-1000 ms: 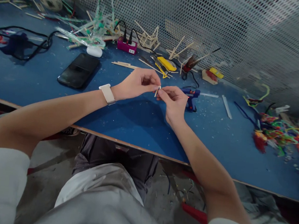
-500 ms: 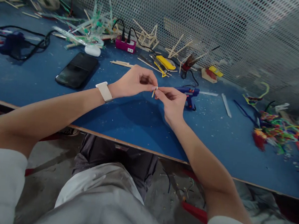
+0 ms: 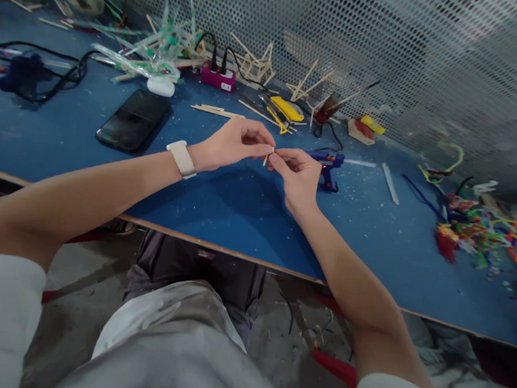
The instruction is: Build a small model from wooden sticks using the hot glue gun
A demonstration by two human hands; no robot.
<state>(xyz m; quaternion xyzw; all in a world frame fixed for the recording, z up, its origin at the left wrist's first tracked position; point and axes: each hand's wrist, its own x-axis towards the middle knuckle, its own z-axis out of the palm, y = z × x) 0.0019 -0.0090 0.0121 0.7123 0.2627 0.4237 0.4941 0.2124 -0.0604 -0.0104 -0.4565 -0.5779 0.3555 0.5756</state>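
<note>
1. Clocks are read from the stick (image 3: 265, 160), with 12 pointing away from you; it is held above the desk (image 3: 239, 210), between your two hands.
2. Your left hand (image 3: 235, 147), at its 9, has thumb and forefinger pinched together on the upper end.
3. Your right hand (image 3: 301, 176), at its 4, has thumb and forefinger clamped on it too, close against the left fingertips. The lower end pokes out beneath. Your fingers hide whether this is one piece or two.
4. The step in hand looks like fine two-handed work on that stick, lining up or pressing at the pinched end.
5. As a judgement, the next move calls for a light, steady pinch from both sides, without bending so thin a piece.
6. The glue gun (image 3: 330, 162) lies at 3, just beyond your right hand, a small red light showing; a glue stick (image 3: 390, 184) lies further out that way.
7. Loose sticks (image 3: 211, 110) lie at 10, the cutter (image 3: 287, 108) between 12 and 1, the phone (image 3: 133, 119) between 9 and 10.
</note>
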